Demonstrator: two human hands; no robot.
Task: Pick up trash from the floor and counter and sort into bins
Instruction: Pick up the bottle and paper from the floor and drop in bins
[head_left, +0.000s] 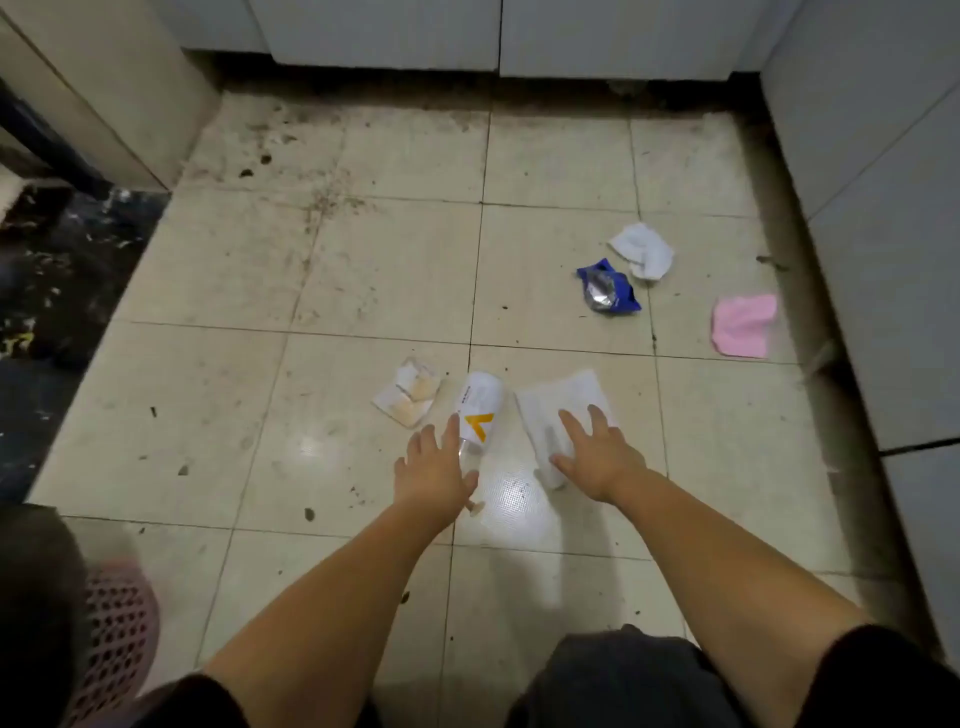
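Both forearms reach out: I keep my left hand (434, 470), fingers spread, over the bottle (477, 413) on the floor, right hand (597, 452) splayed flat on paper (563, 400) beside the bottle — wrap the body, then lift.

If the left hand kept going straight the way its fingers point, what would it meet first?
The left hand would meet the white plastic bottle with the orange mark; its fingertips already overlap it, though actual contact is unclear.
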